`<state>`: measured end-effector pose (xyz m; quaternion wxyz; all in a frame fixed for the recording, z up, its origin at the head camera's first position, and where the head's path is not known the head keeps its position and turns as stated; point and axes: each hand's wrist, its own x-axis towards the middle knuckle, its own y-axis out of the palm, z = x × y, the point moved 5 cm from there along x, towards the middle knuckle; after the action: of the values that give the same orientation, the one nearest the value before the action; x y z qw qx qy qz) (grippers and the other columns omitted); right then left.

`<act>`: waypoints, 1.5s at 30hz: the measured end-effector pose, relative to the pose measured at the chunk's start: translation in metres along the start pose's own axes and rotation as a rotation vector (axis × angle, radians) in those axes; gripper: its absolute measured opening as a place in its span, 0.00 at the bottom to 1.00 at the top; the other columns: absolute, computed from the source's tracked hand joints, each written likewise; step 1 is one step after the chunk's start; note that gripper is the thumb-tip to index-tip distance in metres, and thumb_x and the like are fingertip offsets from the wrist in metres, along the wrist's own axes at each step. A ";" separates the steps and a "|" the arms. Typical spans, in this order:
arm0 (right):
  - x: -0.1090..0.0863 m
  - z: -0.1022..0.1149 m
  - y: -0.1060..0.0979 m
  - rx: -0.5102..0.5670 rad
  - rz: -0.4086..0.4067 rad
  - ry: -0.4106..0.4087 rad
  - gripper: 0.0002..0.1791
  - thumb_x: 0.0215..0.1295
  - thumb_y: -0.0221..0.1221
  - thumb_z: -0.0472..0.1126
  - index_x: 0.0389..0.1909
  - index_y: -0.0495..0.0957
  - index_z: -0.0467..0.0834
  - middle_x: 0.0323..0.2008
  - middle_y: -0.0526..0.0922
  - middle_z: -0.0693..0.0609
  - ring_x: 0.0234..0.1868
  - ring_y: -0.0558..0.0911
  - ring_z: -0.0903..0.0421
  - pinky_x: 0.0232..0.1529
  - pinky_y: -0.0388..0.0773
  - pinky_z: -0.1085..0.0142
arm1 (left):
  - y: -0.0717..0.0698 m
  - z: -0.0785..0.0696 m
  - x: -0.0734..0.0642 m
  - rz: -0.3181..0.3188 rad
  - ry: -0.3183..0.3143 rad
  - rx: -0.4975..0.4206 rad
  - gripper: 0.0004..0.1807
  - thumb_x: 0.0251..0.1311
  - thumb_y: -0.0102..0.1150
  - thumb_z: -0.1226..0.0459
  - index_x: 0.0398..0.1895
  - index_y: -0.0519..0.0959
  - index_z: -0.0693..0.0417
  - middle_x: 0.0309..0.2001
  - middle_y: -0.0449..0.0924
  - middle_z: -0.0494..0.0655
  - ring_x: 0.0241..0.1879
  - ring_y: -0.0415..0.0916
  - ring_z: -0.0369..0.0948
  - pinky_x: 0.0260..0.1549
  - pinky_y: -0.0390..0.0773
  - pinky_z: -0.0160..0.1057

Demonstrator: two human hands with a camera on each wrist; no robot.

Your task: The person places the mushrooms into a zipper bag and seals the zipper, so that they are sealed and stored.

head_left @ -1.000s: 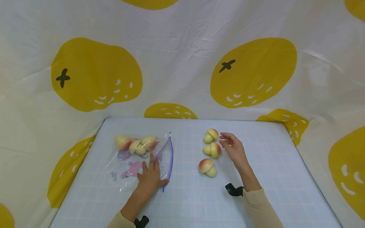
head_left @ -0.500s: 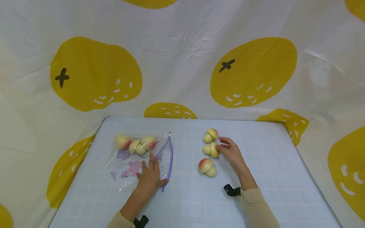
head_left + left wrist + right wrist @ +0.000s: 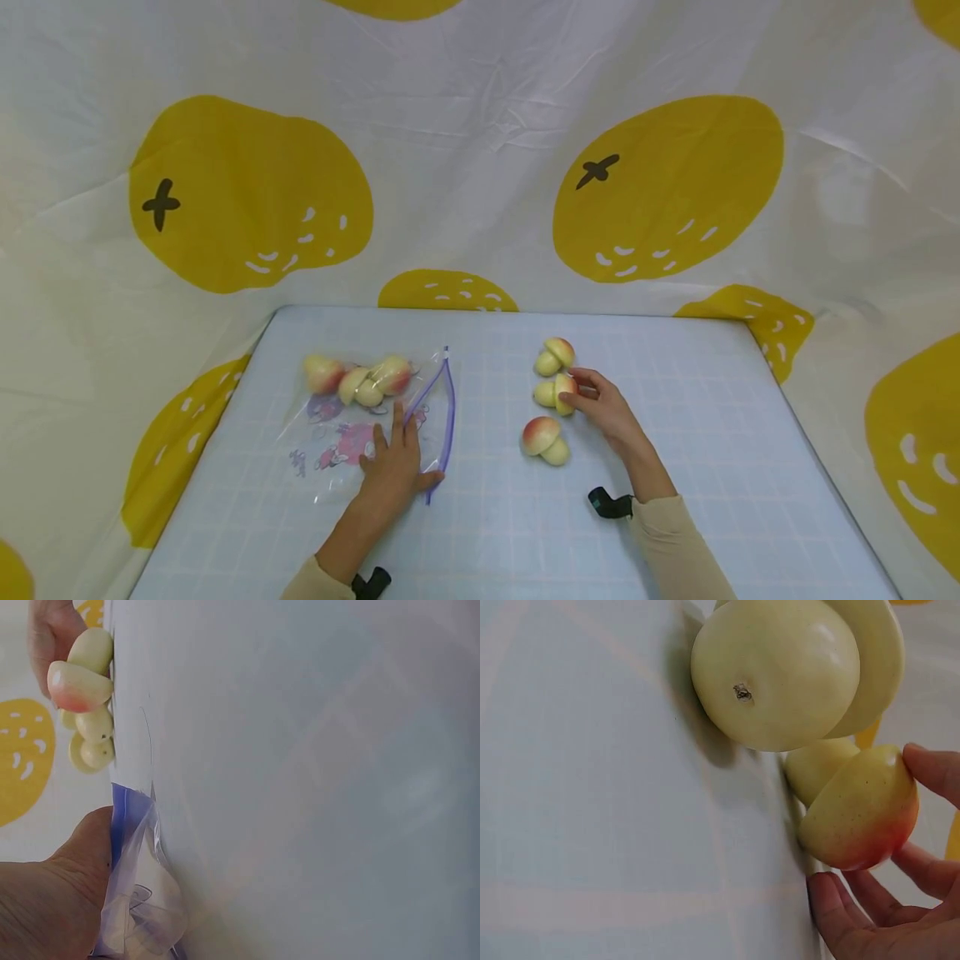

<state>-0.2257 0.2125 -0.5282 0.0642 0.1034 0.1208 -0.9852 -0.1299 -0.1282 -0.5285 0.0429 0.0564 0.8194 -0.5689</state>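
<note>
My left hand [image 3: 393,467] lies with spread fingers on a clear zip bag [image 3: 341,475] printed with pink and purple figures. The bag's purple zip edge [image 3: 452,417] faces right, its two strips apart in the middle. Inside are several toy mushrooms [image 3: 367,387], cream with reddish caps. On the right, my right hand [image 3: 611,412] has its thumb and fingers around the cap of the middle loose toy mushroom [image 3: 547,394]. The right wrist view shows fingertips against that mushroom's reddish cap [image 3: 866,814]. A toy mushroom [image 3: 555,357] lies behind it, and another toy mushroom [image 3: 545,440] lies in front.
A pale blue checked cloth covers the table [image 3: 480,533]. Behind it hangs a white curtain [image 3: 465,167] with large yellow fruit prints. The loose mushrooms lie close together in a row, right of the bag.
My right hand has moved left and slightly towards me, from beside the back mushrooms onto the middle one, and its fingers have closed around the cap. The left hand and bag have stayed put.
</note>
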 end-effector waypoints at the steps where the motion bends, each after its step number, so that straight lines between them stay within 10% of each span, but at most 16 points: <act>1: 0.000 0.000 0.000 -0.003 -0.001 -0.001 0.35 0.62 0.70 0.44 0.68 0.70 0.40 0.65 0.70 0.39 0.62 0.72 0.43 0.57 0.69 0.58 | 0.000 0.000 0.000 0.000 0.000 0.000 0.60 0.46 0.79 0.48 0.74 0.55 0.69 0.78 0.37 0.67 0.68 0.48 0.77 0.48 0.59 0.82; 45: -0.009 0.019 0.009 0.150 0.036 -0.039 0.32 0.65 0.66 0.34 0.68 0.66 0.32 0.63 0.71 0.34 0.51 0.80 0.53 0.48 0.82 0.56 | 0.000 0.001 0.001 -0.001 -0.003 -0.016 0.60 0.45 0.79 0.49 0.74 0.56 0.69 0.78 0.38 0.67 0.68 0.47 0.77 0.48 0.58 0.83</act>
<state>-0.2193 0.1999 -0.5098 0.0764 0.0911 0.0434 -0.9920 -0.1311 -0.1289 -0.5293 0.0440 0.0548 0.8238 -0.5625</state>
